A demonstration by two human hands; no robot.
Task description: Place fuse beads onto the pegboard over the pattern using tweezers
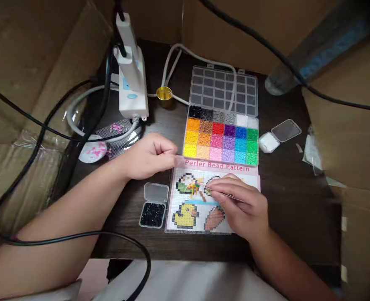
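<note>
My right hand [243, 205] pinches thin metal tweezers [232, 195], their tip pointing left over the bead pattern sheet [200, 205]. Close to that tip lie loose orange, yellow, green and brown beads [195, 187] on the upper part of the sheet. Printed on the sheet are pixel pictures, among them a yellow duck [185, 215]; my right hand covers part of the others. My left hand [152, 156] is closed at the sheet's upper left corner, and its fingertips hide whatever may be between them. A small open box of black beads [152, 214] stands left of the sheet.
Behind the sheet lies an open compartment case [222, 138] of coloured beads. To its right is a small open box [269, 142] with white contents. A power strip [133, 96], a gold cup [164, 96] and a dish of pink beads [92, 150] stand left. Black cables [78, 234] cross the view.
</note>
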